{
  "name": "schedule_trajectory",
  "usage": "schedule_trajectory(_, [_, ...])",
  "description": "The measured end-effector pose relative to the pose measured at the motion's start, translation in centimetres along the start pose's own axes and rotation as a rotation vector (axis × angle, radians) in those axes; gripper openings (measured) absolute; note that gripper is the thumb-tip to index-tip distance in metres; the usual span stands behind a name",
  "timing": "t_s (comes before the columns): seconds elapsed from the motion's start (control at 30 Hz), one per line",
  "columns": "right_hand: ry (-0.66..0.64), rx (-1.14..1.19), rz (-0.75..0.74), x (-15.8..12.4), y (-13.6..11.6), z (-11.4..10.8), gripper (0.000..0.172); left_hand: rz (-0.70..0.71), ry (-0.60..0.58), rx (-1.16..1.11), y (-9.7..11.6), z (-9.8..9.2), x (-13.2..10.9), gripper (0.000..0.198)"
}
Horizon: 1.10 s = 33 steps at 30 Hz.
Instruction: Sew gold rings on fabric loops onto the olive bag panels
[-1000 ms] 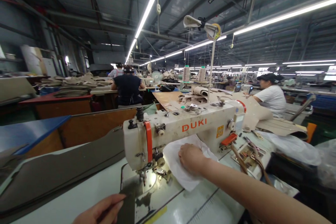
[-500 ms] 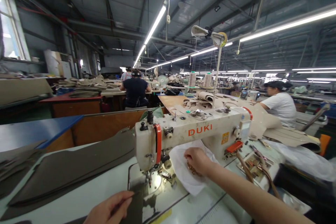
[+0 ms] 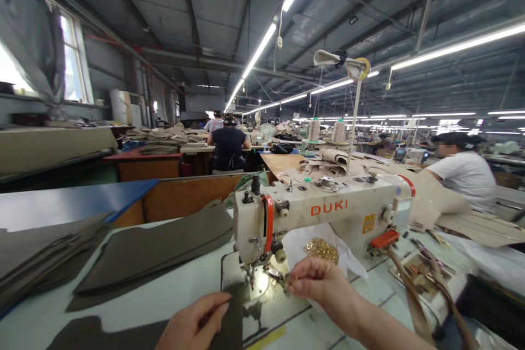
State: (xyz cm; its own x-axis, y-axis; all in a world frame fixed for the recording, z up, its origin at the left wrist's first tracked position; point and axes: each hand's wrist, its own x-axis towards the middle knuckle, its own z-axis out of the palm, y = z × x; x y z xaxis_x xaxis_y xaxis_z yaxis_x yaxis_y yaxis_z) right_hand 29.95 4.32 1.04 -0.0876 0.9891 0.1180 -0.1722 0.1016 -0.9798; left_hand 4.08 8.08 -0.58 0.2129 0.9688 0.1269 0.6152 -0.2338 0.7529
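Observation:
My left hand (image 3: 199, 320) is closed in a pinch at the edge of a dark olive fabric piece (image 3: 232, 314), left of the needle on the sewing machine (image 3: 303, 213). In front of the machine's arm, my right hand (image 3: 320, 281) pinches a small gold-coloured metal piece, mostly covered by the fingertips. Just behind that hand lies an open white plastic bag (image 3: 348, 262) with a heap of small gold metal pieces (image 3: 322, 250) on it. The presser foot (image 3: 251, 276) stands between the two hands, over the shiny metal plate.
Stacked dark fabric panels (image 3: 159, 251) lie on the left of the machine table. A white tray (image 3: 426, 284) with scissors, straps and small parts sits at the right. Thread cones (image 3: 314, 130) stand behind. One co-worker (image 3: 463, 172) sits at the right, others ahead.
My right hand has left the heap of gold pieces and come nearer to the needle, uncovering the heap. My left hand keeps its pinch by the fabric. The view has shifted left.

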Motion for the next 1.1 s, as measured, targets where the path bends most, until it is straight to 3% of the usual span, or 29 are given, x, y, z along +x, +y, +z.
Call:
schedule_trajectory(0.3, [0.0,-0.003,0.064,1.3,5.0,5.6,0.042,0.301,0.008,0.049,1.2,0.3,-2.4,0.023])
schedule_trajectory(0.43, [-0.025,-0.016,0.073,1.7,5.9,7.5,0.042,0.268,0.025,0.106,1.3,0.6,-2.5,0.026])
schedule_trajectory(0.77, [-0.019,-0.042,0.041,1.4,6.0,7.8,0.041,0.169,0.04,0.088,1.3,1.3,-2.2,0.025])
schedule_trajectory(1.1, [0.077,-0.392,-0.179,0.6,6.0,8.1,0.017,0.175,0.034,0.163,1.2,1.6,-2.4,0.025])
